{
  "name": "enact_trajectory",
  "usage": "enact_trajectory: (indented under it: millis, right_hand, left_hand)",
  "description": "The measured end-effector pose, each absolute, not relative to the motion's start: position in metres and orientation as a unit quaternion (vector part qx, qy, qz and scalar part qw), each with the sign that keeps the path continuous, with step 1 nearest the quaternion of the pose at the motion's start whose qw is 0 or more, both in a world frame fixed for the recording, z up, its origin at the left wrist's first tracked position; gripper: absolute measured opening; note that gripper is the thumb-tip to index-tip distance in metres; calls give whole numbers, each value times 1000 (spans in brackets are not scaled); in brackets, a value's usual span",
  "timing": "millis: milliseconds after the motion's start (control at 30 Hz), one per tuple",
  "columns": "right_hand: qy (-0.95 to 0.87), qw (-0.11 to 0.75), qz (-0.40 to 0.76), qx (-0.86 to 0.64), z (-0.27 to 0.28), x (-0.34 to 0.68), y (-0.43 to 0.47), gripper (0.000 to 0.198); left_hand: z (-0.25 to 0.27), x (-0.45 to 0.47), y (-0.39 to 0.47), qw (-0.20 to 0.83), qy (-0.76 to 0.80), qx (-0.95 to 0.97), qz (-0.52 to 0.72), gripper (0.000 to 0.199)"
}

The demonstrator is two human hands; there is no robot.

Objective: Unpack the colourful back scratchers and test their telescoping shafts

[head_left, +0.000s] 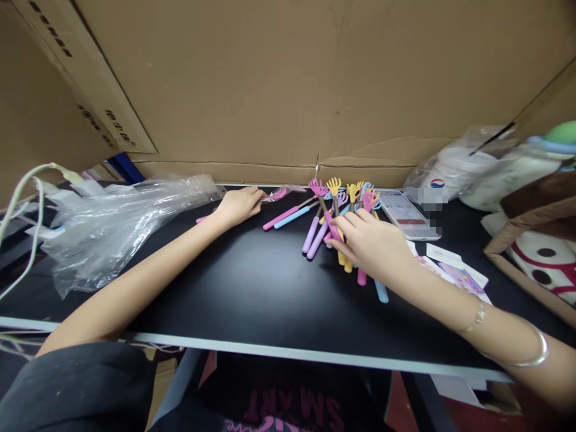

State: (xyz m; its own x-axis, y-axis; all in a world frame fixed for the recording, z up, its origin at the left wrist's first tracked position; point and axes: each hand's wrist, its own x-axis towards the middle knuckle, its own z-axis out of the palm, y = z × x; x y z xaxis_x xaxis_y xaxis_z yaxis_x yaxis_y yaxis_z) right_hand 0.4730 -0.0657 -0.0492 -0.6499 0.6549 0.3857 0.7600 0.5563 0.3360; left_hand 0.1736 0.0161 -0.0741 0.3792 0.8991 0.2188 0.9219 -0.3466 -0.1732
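Note:
Beneath my left hand [240, 205] lies a pink back scratcher in a clear sleeve [278, 195]; its head sticks out past the fingers, which are closed over its middle. My right hand [375, 237] pinches the handle of another pink back scratcher [332, 225] between thumb and fingers. Around and under that hand several back scratchers in yellow, purple, pink and blue are fanned out, heads towards the cardboard wall. Between my hands, a pink-handled scratcher [283, 217] and a blue-handled one [294, 216] lie side by side. My right hand partly covers the pile.
Clear plastic bags [130, 210] are heaped on the black table [252, 288] at left, near a white cable [31, 174]. At right are a phone [407, 215], small cards [459, 273], a bagged cup [463, 168] and a plush-faced bag [544, 252]. Cardboard [288, 78] walls the back.

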Motion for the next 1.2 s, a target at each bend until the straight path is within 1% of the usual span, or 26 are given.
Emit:
enact_trajectory:
  millis: [67, 100, 167, 267, 333, 367, 433, 500, 533, 600, 667, 733, 800, 867, 933, 1000, 1067, 1133, 1200]
  right_hand:
    - [-879, 144, -218, -399, -43, 471, -58, 30]
    - [-882, 165, -197, -394, -40, 469, -53, 31]
    - [-889, 207, -144, -382, -35, 462, -41, 43]
    - [-898, 255, -44, -356, -29, 450, -24, 65]
    - [-896, 285, 17, -340, -28, 443, -17, 70]
    - [-892, 301, 40, -335, -29, 440, -14, 69]
    - [-884, 328, 73, -326, -31, 439, -11, 62]
    - [-879, 336, 95, -325, -33, 441, -10, 49]
    - [-878, 334, 99, -328, -35, 443, -11, 41]
    - [-878, 324, 90, -341, -37, 444, -14, 28]
    - [-880, 307, 79, -353, -40, 444, -18, 20]
    - [-885, 288, 76, -358, -43, 442, -23, 18]
    - [-890, 279, 86, -351, -45, 443, -26, 18]
    - [-892, 285, 112, -333, -47, 446, -27, 19]
    - [-889, 303, 145, -312, -47, 451, -25, 20]
    - [-885, 322, 149, -301, -47, 455, -22, 19]
    - [-882, 338, 119, -305, -47, 458, -20, 18]
    - [-878, 348, 89, -317, -48, 459, -20, 17]
    - [-871, 353, 91, -329, -48, 458, -21, 14]
  left_hand:
    - [-67, 173, 7, 132, -575, -804, -75, 35]
    - [-64, 174, 1, 124, -582, -798, -96, 34]
    - [-57, 177, -13, 93, -579, -798, -139, 33]
    - [-52, 184, -36, 14, -516, -839, -169, 38]
    - [-51, 188, -49, -41, -462, -870, -166, 44]
    - [-50, 189, -53, -63, -440, -881, -162, 45]
    - [-48, 190, -59, -99, -415, -891, -152, 41]
    - [-46, 191, -60, -131, -407, -894, -135, 35]
    - [-45, 193, -60, -141, -408, -893, -126, 34]
    - [-43, 199, -59, -146, -417, -889, -123, 42]
    - [-43, 210, -56, -141, -425, -881, -151, 49]
    - [-44, 222, -53, -142, -428, -872, -192, 43]
    - [-46, 232, -50, -149, -430, -861, -228, 31]
    - [-47, 237, -47, -168, -424, -852, -257, 20]
    - [-48, 237, -45, -202, -410, -845, -278, 14]
    - [-48, 235, -44, -233, -400, -837, -291, 11]
    - [-48, 234, -46, -249, -394, -834, -296, 10]
    - [-48, 233, -48, -252, -390, -835, -295, 12]
    - [-49, 233, -49, -249, -391, -837, -292, 14]
